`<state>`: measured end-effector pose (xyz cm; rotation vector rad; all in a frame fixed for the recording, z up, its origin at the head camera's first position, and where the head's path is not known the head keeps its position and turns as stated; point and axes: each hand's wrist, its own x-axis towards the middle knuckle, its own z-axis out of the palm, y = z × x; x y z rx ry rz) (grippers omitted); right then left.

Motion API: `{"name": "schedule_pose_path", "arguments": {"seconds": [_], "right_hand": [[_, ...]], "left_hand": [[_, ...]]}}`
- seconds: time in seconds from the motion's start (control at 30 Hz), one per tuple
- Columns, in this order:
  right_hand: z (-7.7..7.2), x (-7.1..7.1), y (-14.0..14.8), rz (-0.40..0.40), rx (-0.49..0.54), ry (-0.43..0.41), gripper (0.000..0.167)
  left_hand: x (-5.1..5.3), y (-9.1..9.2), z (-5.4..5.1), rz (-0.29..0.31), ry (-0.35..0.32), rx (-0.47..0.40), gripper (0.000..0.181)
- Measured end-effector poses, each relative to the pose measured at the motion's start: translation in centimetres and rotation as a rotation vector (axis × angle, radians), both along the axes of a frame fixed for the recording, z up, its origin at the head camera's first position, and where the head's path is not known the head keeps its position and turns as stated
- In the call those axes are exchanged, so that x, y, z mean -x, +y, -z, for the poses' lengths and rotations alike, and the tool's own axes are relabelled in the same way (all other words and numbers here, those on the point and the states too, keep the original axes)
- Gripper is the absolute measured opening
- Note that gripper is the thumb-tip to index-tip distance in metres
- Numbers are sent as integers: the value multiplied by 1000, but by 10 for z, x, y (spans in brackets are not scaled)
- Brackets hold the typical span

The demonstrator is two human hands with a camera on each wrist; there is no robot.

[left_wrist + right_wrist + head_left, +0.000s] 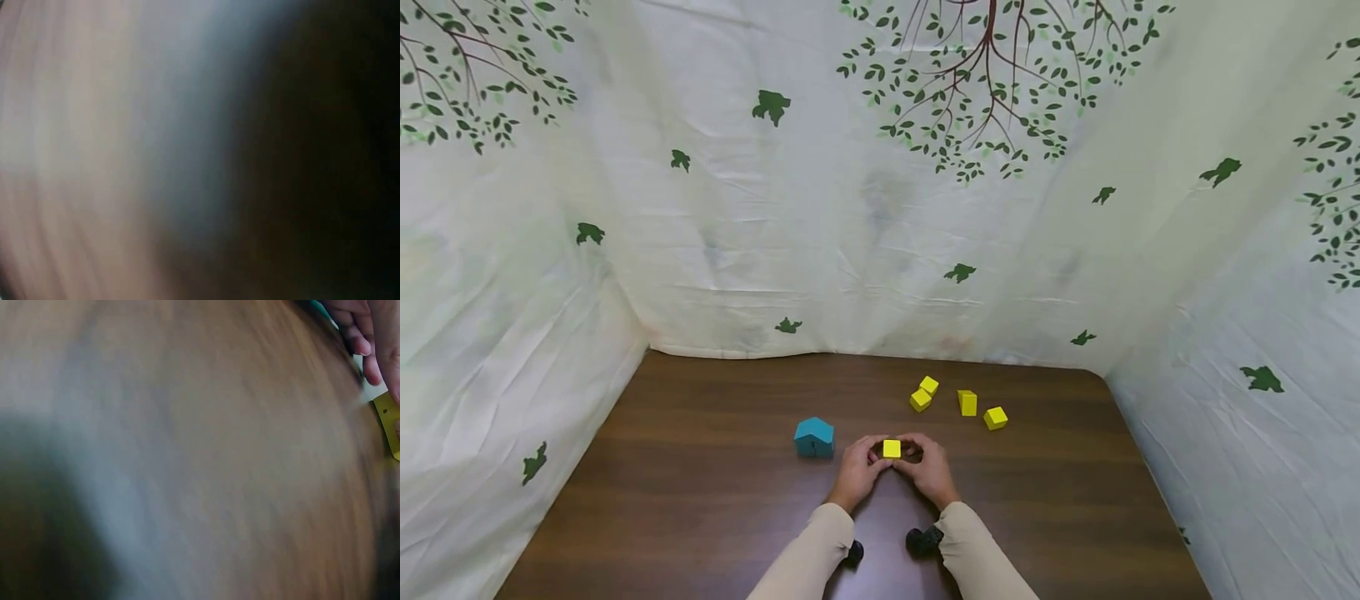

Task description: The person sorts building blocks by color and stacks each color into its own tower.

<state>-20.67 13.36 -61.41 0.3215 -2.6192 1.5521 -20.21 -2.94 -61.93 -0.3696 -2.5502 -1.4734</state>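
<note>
"Plenty of white cloth with printed green leaves (850, 242) surrounds the work. What lies before it?"

"One dark-brown wood-grain table (662, 483). Over it come two beige-sleeved arms, ending in the left hand (856, 472) and the right hand (931, 472)."

"What are their fingers doing?"

"Both sets are curled, grasping one small yellow block (891, 449) from either side, between the hands. Whether it touches the table, nobody can tell; the left wrist view is too blurred to help."

"Which step is this, then?"

"Probably positioning that block. The next move likely calls for steadying it, squaring it and loosening both grips evenly."

"And the other pieces, counted?"

"One blue house-shaped block (814, 438), just beside the left hand, a seam showing on its front. Then four smaller loose yellow blocks (967, 404) beyond the right hand, two of them close together. Five yellow altogether."
</note>
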Motion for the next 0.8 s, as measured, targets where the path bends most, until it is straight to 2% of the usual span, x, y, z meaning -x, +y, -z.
{"name": "schedule_pose_path", "arguments": {"seconds": [0.33, 0.53, 0.8], "right_hand": [[7, -7, -17, 28, 10, 37, 33], [9, -7, -18, 31, -13, 100, 32], [13, -10, -18, 62, -48, 106, 34]], "left_hand": [[-3, -19, 0, 34, -76, -33, 37], [-2, -23, -1, 46, -123, -28, 35], [-1, -23, -3, 48, -162, -11, 35]]}}
